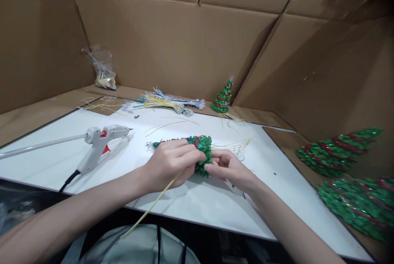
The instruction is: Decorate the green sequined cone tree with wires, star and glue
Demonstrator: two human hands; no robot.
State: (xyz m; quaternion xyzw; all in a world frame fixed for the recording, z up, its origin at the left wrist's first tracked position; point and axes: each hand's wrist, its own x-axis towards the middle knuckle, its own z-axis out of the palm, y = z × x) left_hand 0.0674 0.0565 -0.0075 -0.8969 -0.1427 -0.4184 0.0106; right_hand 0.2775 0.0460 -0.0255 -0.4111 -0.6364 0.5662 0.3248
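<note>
A small green Christmas tree point(203, 146) with red garland lies on its side over the white board, its tip pointing left. My left hand point(172, 159) is closed around its middle, and a yellow wire point(150, 206) trails from under that hand toward my lap. At the tree's base, my right hand point(226, 165) has its thumb and fingers closed against the bottom edge; whether they pinch the tree or a wire there is hidden. Thin yellow wires point(243, 145) stick out to the right behind this hand.
A white glue gun point(100, 141) with a glue stick lies at left. Bundled wires point(172, 102) sit at the back, near a standing tree point(222, 98). Larger trees point(335, 153) lie at right. A plastic bag point(104, 69) stands back left. Cardboard walls point(172, 42) enclose the table.
</note>
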